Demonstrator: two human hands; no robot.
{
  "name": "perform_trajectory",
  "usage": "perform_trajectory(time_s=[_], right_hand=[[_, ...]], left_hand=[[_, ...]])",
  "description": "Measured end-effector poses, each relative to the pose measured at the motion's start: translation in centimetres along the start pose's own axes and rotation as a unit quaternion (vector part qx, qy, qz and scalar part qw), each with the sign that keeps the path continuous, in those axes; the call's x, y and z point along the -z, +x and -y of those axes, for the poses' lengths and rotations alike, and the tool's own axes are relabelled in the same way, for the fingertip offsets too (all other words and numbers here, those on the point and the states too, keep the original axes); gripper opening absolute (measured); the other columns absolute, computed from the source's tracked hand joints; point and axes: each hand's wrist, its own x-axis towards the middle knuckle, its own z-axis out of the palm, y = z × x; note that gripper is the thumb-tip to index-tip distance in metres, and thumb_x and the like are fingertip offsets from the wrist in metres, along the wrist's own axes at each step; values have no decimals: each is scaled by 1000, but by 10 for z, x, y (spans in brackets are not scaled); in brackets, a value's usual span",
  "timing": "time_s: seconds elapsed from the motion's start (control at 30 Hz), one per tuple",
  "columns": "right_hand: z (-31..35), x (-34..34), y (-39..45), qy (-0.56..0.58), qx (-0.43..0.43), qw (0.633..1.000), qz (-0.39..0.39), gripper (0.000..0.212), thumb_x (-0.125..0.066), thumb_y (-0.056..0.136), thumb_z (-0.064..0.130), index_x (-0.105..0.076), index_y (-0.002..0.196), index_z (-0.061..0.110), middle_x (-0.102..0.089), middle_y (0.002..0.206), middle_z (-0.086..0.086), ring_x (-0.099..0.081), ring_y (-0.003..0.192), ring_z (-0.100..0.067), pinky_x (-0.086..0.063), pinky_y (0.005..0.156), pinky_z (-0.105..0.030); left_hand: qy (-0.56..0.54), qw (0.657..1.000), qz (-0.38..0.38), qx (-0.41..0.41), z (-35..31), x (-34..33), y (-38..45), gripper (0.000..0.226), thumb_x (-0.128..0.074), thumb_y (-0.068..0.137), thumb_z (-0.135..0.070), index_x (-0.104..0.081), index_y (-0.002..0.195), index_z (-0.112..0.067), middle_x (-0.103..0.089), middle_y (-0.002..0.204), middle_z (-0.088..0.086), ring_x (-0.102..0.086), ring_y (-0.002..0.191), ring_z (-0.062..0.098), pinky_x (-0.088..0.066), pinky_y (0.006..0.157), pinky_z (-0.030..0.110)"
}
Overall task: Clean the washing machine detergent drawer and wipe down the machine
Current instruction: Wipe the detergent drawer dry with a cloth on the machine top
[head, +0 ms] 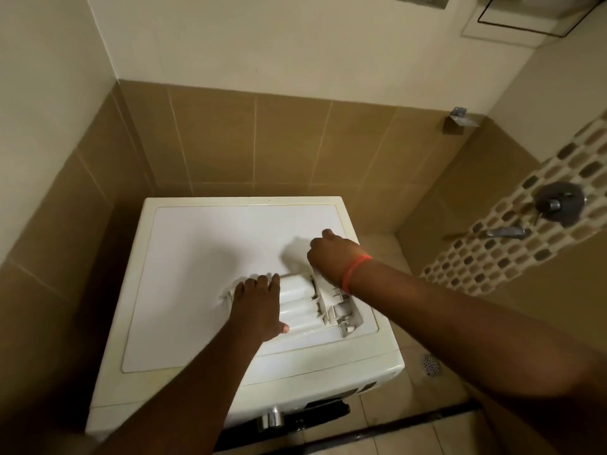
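The white washing machine (197,257) stands against the tiled wall, seen from above. The detergent drawer (299,303), white with several compartments, lies out of the machine on its lid near the front right. My left hand (256,307) holds the drawer's left end, fingers over the far edge and thumb on the near side. My right hand (331,257), with an orange band at the wrist, is curled just beyond the drawer's right part. It grips what looks like a white cloth (295,252), which is blurred.
Brown tiled walls close in the machine at the back and left. A shower valve (558,203) sits on the mosaic strip to the right. A floor drain (431,364) lies beside the machine. A chrome knob (271,418) shows on the machine's front.
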Motion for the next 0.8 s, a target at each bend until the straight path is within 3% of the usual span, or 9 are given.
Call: perform_trajectory(time_s=[0.13, 0.2, 0.3, 0.43, 0.5, 0.6, 0.73, 0.8], right_hand=[[30, -31, -75, 17, -25, 995, -91, 32, -55, 81, -1, -66, 110, 8, -59, 107, -12, -55, 101, -34, -52, 66, -37], [48, -55, -95, 59, -83, 984, -149, 41, -51, 73, -5, -66, 109, 8, -60, 102, -10, -56, 92, -32, -54, 55, -34], [76, -88, -106, 148, -152, 963, -168, 52, -43, 69, -13, -62, 113, 6, -58, 106, -10, -55, 96, -32, -56, 52, -34], [112, -106, -123, 255, -238, 923, -160, 49, -69, 59, -12, -63, 101, 11, -55, 103, -7, -57, 89, -27, -54, 52, -29], [120, -110, -120, 310, -308, 877, -199, 48, -70, 65, -9, -61, 108, 11, -54, 108, -9, -53, 91, -24, -55, 59, -29], [143, -110, -98, 386, -421, 778, -261, 48, -64, 73, -13, -58, 116, 9, -49, 110, -11, -51, 96, -26, -56, 75, -33], [173, -110, -55, 544, -531, 578, -296, 52, -57, 79, -15, -51, 128, 3, -46, 122, -16, -54, 105, -29, -48, 95, -33], [181, -108, -40, 581, -564, 510, -291, 57, -54, 79, -16, -47, 132, 4, -43, 127, -15, -53, 109, -28, -46, 98, -31]], left_hand=[[5, 1000, 21, -1, -3, 4, 0, 115, -66, 77, -68, -5, 157, -12, -26, 157, 15, -28, 142, 36, -24, 118, 47], [7, 999, 34, -4, -3, 7, 1, 115, -65, 78, -68, -4, 157, -11, -26, 156, 15, -30, 141, 36, -25, 117, 46], [2, 999, 47, -6, -3, 10, 2, 115, -66, 78, -68, -5, 157, -10, -27, 155, 14, -33, 139, 36, -27, 116, 46], [16, 998, 57, -17, -4, 13, 1, 116, -65, 78, -69, -6, 156, -7, -29, 153, 15, -36, 136, 37, -31, 113, 47], [19, 998, 61, -23, -3, 14, 2, 116, -64, 78, -70, -6, 155, -7, -29, 153, 15, -36, 135, 38, -33, 112, 48], [31, 996, 74, -29, -3, 16, 2, 116, -63, 78, -71, -6, 155, -6, -29, 152, 14, -38, 133, 39, -35, 110, 47], [50, 995, 80, -34, -4, 15, 6, 115, -63, 77, -72, -9, 153, -5, -33, 147, 12, -40, 129, 38, -39, 105, 47], [55, 994, 82, -35, -4, 12, 7, 113, -63, 78, -72, -10, 152, -5, -32, 147, 12, -39, 129, 38, -39, 105, 47]])
